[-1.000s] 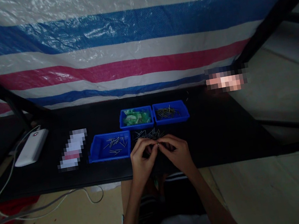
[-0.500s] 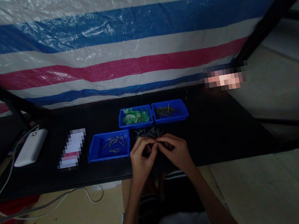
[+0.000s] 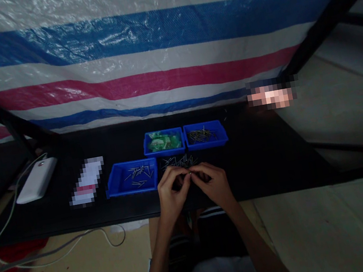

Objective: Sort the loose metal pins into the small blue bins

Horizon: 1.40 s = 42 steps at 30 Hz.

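Note:
My left hand (image 3: 173, 188) and my right hand (image 3: 213, 183) meet fingertip to fingertip above the near part of the black table. Both are closed in a pinch around something tiny, of which only a small bright spot shows. Just beyond my fingers lies a loose pile of thin metal pins (image 3: 175, 161), partly covered by the hands. To the left of my left hand stands a blue tray (image 3: 115, 181) with several similar thin metal pieces (image 3: 140, 172) in it.
Behind the pile, one blue bin (image 3: 147, 149) holds green and clear plastic bits (image 3: 164, 141); another blue bin (image 3: 222, 135) holds brassy thin pieces (image 3: 200, 136). A white power bank (image 3: 37, 180) with a cable and a blurred-out flat object (image 3: 87, 180) lie left. A striped sheet (image 3: 168, 58) hangs behind.
Almost nothing differs. My hands keep the same pinch at the same spot, and the view has shifted very slightly.

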Each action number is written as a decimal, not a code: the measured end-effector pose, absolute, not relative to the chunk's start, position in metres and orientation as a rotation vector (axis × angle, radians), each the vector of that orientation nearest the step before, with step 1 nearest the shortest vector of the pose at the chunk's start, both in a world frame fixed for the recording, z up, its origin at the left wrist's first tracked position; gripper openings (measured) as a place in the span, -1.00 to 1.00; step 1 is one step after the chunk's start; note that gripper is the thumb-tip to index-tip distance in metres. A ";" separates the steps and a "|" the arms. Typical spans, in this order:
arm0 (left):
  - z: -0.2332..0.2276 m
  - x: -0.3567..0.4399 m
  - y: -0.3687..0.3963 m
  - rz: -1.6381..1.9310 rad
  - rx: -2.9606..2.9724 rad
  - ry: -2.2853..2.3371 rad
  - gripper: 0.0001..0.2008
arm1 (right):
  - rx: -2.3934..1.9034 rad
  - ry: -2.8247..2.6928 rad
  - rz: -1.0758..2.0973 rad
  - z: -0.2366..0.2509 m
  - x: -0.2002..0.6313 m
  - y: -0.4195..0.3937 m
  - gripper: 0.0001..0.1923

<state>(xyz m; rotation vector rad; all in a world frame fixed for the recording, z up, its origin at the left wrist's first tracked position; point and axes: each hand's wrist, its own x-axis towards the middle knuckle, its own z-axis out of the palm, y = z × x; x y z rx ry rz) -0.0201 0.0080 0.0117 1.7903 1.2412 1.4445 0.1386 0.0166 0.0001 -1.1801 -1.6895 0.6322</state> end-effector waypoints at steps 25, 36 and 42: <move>0.009 -0.019 0.006 1.348 1.779 1.292 -0.87 | -1.675 -1.597 0.089 0.050 0.174 0.072 -0.91; 0.010 -0.020 0.006 1.337 1.778 1.324 -0.85 | -1.559 -1.722 0.305 0.032 0.180 0.045 -0.83; 0.008 -0.020 0.008 1.326 1.779 1.339 -0.84 | -1.448 -1.959 0.658 0.009 0.182 0.023 -0.84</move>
